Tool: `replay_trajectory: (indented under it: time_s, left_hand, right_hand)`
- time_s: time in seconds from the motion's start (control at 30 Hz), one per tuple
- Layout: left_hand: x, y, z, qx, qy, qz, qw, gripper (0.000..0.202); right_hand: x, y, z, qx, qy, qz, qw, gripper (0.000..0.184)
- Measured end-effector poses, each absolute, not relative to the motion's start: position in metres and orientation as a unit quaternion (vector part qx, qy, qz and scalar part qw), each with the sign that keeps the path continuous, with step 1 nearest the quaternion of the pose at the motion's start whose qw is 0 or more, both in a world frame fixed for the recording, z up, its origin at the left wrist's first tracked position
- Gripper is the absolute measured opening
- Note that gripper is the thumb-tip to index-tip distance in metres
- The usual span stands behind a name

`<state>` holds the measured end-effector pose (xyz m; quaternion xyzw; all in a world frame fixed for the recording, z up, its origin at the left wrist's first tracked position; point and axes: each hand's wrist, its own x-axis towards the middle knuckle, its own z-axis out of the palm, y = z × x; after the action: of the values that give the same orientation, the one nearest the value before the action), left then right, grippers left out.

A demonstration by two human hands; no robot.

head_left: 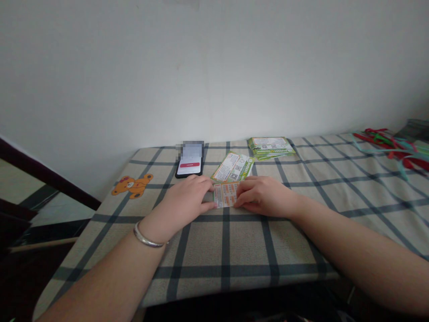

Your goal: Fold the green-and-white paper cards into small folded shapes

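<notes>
Head view only, working near to far: closest to me is the near edge of the checked tablecloth [197, 255], beige with dark blue-grey bands. Both bare forearms come in over it, and a silver bangle [142, 237] sits on the left wrist. Left hand [186, 194] is palm down on the cloth, thumb and fingers parted, tips at the left side of a small printed leaflet [225, 195]. Right hand [263, 195] has its fingers curled in, tips touching the right side of that leaflet. I can't tell from here whether either hand pinches the paper or just presses on it. Leaflet lies on the cloth between the two hands, orange blocks and small print facing up, sides partly hidden by fingers. Off to the left I get an orange teddy bear figure [132, 185] near the table's left edge. Just behind the leaflet there's a green-bordered flyer [234, 167] lying at a slant; can't tell if they overlap. Smartphone [189, 170] lies beyond the left hand, screen lit, red button showing, top part pixelated. Farther back and right, I have a stack of green flyers [272, 146], slightly fanned. Tangled ribbons [385, 138], red, green and pale blue, lie at far right. Plain pale wall [214, 67] behind everything
</notes>
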<state>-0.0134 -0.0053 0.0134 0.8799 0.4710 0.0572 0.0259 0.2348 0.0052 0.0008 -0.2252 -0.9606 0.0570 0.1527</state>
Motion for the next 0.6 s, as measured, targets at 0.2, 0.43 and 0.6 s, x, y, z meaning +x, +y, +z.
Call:
replay_trajectory:
  time_s: [0.2,0.43,0.6]
  left_hand:
    - [-0.012,-0.008,0.016,0.878,0.474,0.057,0.022,0.031]
    - [-0.013,-0.008,0.015,0.876,0.477,0.062,0.020,0.030]
    - [-0.013,-0.008,0.014,0.879,0.473,0.062,0.021,0.030]
  right_hand:
    - [0.235,0.008,0.001,-0.226,-0.957,0.087,0.157,0.015]
    - [0.240,0.006,0.009,-0.232,-0.959,0.097,0.133,0.014]
    - [0.245,0.004,0.014,-0.250,-0.956,0.100,0.112,0.012]
